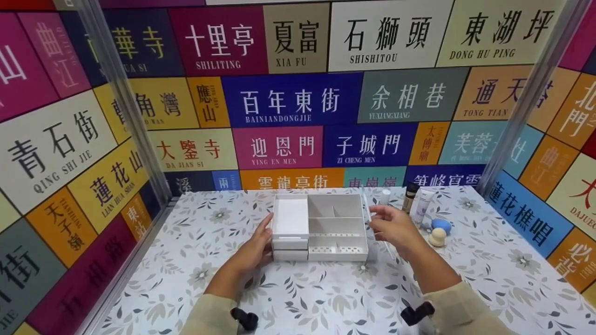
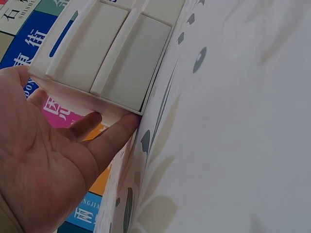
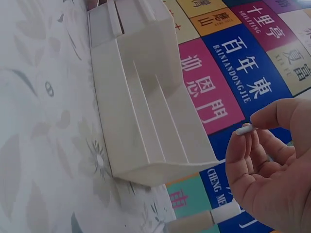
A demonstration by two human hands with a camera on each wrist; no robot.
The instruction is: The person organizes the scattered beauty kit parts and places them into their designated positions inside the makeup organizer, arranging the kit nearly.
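A white desk organizer [image 1: 337,225] with drawers on its left and open compartments on its right stands on the table. My left hand [image 1: 255,246] touches its left side with fairly straight fingers; in the left wrist view, the fingertips [image 2: 129,121] rest against the side wall near the drawer fronts [image 2: 133,63]. Beside the organizer's right wall, my right hand [image 1: 396,230] pinches a thin white stick [image 1: 366,207] between thumb and fingers. The stick's end [image 3: 244,130] shows in the right wrist view, where the compartments [image 3: 155,116] look bare inside.
At the back right stand a dark-capped bottle [image 1: 409,197] and a pale tube [image 1: 423,204]. A blue sponge [image 1: 441,226] and a beige sponge [image 1: 437,237] lie nearer. A small white-topped item [image 1: 385,194] is behind my right hand. Printed panels [image 1: 298,102] enclose the leaf-patterned table [image 1: 316,298].
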